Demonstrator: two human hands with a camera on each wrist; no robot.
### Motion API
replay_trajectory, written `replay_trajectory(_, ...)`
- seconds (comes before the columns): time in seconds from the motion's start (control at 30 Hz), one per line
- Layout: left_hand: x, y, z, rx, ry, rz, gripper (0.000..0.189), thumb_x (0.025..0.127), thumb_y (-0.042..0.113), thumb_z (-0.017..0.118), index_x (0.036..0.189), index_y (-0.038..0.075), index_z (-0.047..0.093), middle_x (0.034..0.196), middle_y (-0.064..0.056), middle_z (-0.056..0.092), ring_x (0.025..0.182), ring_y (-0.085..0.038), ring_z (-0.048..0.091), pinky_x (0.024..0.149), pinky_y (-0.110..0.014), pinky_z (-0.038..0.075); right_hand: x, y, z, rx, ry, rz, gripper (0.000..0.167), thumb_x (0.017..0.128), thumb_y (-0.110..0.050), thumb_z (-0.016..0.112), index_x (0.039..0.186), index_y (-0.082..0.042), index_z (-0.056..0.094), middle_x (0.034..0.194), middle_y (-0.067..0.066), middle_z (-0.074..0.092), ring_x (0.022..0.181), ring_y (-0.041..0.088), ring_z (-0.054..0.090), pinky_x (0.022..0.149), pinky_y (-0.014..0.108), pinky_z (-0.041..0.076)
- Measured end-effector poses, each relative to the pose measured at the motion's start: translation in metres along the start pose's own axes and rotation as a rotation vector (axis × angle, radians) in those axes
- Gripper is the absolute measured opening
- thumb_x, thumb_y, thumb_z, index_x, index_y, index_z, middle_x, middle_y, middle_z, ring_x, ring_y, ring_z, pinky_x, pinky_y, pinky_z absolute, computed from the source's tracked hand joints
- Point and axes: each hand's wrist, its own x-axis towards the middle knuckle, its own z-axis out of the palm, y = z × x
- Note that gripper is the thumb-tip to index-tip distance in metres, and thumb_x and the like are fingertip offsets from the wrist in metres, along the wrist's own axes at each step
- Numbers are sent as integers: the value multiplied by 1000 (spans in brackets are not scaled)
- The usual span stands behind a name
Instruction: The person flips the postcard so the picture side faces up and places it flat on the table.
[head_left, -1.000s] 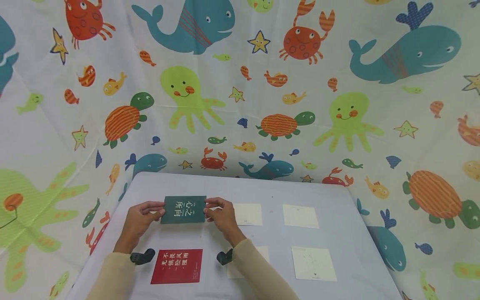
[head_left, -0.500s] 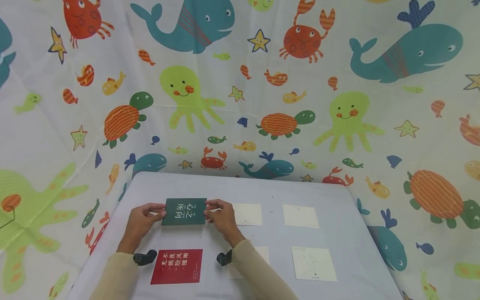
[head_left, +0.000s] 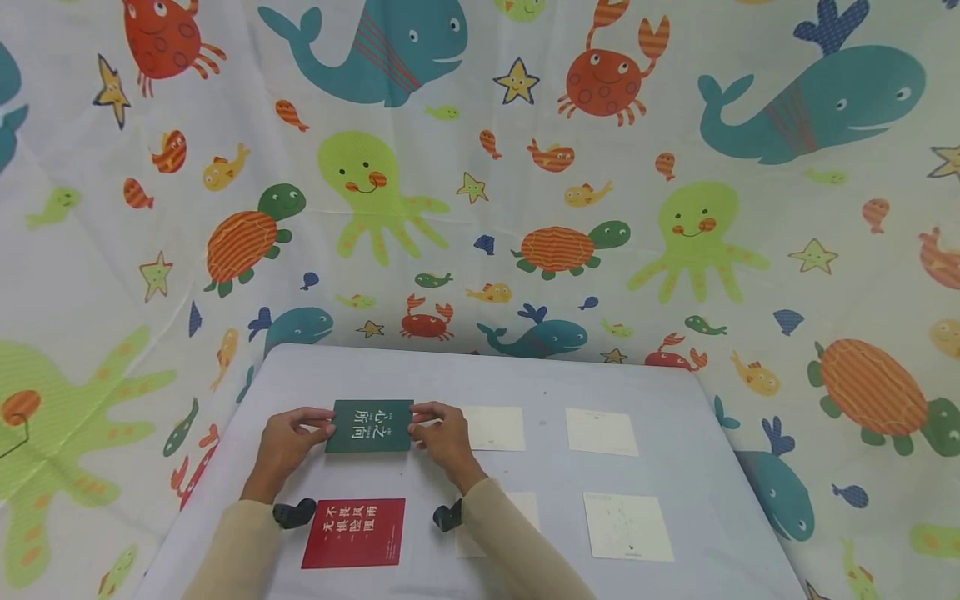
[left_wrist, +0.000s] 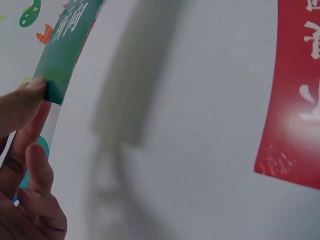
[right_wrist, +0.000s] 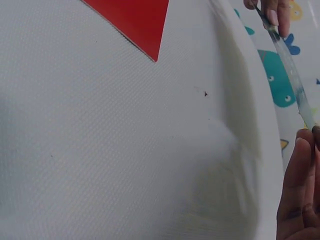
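Green card (head_left: 372, 427) shifted slightly lower in head view, pinched at opposite ends by both hands (head_left: 287, 442) (head_left: 447, 442), red card (head_left: 354, 533) unmoved.

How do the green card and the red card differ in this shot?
The green card is raised above the table; the red card lies on it. The left hand and right hand pinch the green card's opposite ends, while neither touches the red card. Both show pale printed characters.
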Motion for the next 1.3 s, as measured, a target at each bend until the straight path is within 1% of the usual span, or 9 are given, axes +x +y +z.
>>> replay_trajectory(0.17,3,1,2,34,4,-9,32,97,22,79,127,11,77,116,-14,78,99,-26,56,81,-36,44,1,3,1,-33,6,-14,28,94,-10,79,117,-27,78,102,-5,71,81,10,73,75,28,62)
replay_trajectory(0.3,5,-2,4,51,3,-16,31,97,21,78,126,12,77,113,-12,78,101,-27,57,82,-37,43,2,6,2,-64,8,-37,31,94,-8,79,118,-26,79,101,-5,72,80,9,72,73,27,62)
replay_trajectory(0.4,6,-4,6,61,8,-17,30,96,20,78,125,12,77,112,-11,79,98,-26,58,81,-36,43,2,7,2,-82,10,-42,32,93,-7,79,119,-26,79,100,-6,71,78,9,71,72,25,61)
replay_trajectory(0.57,6,-5,9,63,12,-15,29,96,18,78,124,11,77,112,-13,79,95,-26,59,80,-35,44,3,9,3,-87,13,-34,34,91,-4,80,118,-25,79,98,-6,71,74,10,69,71,26,60)
replay_trajectory(0.87,5,-9,15,71,28,-15,28,95,16,78,122,10,78,109,-13,79,92,-25,58,79,-37,41,4,11,5,-142,27,-70,35,89,-1,80,118,-21,80,97,-5,73,68,9,67,68,23,57)
replay_trajectory(1.07,6,-12,19,66,58,0,27,95,15,78,121,9,79,106,-13,79,92,-25,59,78,-37,42,9,14,9,-184,46,-69,36,88,-1,81,117,-23,80,96,-8,73,69,7,65,67,20,55)
replay_trajectory(1.17,6,-12,21,69,74,11,26,94,14,78,120,8,79,105,-14,79,90,-24,59,77,-36,41,10,16,11,-202,65,-72,36,88,-1,81,116,-23,80,96,-8,73,72,6,65,68,21,56)
replay_trajectory(1.2,7,-13,22,74,80,14,26,94,14,78,120,8,79,105,-14,79,90,-24,59,76,-36,41,11,16,12,-213,70,-73,36,88,-1,81,116,-23,81,95,-8,74,75,6,65,70,21,56)
replay_trajectory(1.3,8,-14,24,85,95,13,25,95,15,78,119,10,79,105,-13,80,90,-24,59,77,-36,41,13,16,15,-248,87,-71,36,87,0,82,115,-23,81,94,-8,74,87,7,66,82,28,56)
